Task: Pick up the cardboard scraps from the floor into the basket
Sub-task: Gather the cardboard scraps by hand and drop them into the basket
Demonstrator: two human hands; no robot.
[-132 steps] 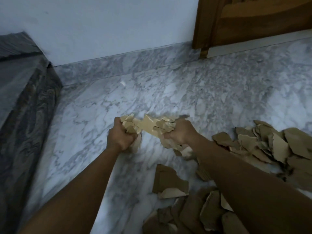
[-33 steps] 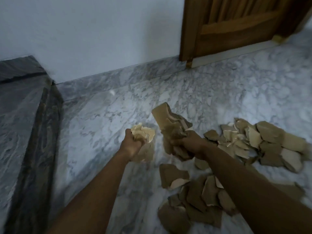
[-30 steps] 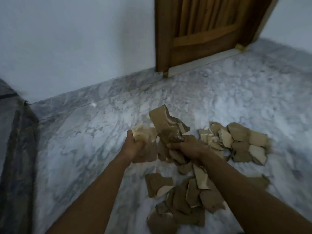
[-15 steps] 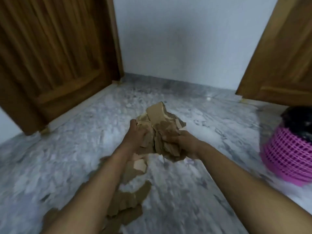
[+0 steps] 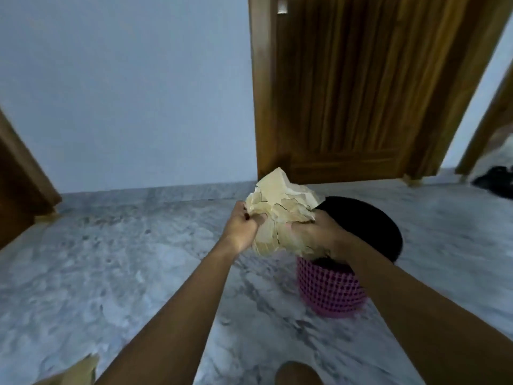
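- My left grip (image 5: pixel 241 226) and right grip (image 5: pixel 312 236) clutch one wad of pale torn cardboard scraps (image 5: pixel 279 207).
- I see it at the black-lined pink mesh basket's (image 5: pixel 330 291) left rim.

Centre of view: scrap bundle (image 5: pixel 280 215) off the floor (image 5: pixel 111 259), pinned between left grip (image 5: pixel 240 227) on its left side and right grip (image 5: pixel 313 234) on its right side. basket (image 5: pixel 330 293) standing on floor, right of and below bundle; right grip overlapping basket's left rim in view. door (image 5: pixel 347 93) behind basket, wall (image 5: pixel 125 93) left of door, second door (image 5: pixel 19 176) at far left edge. loose scrap (image 5: pixel 75 372) at bottom-left, just left of left forearm.
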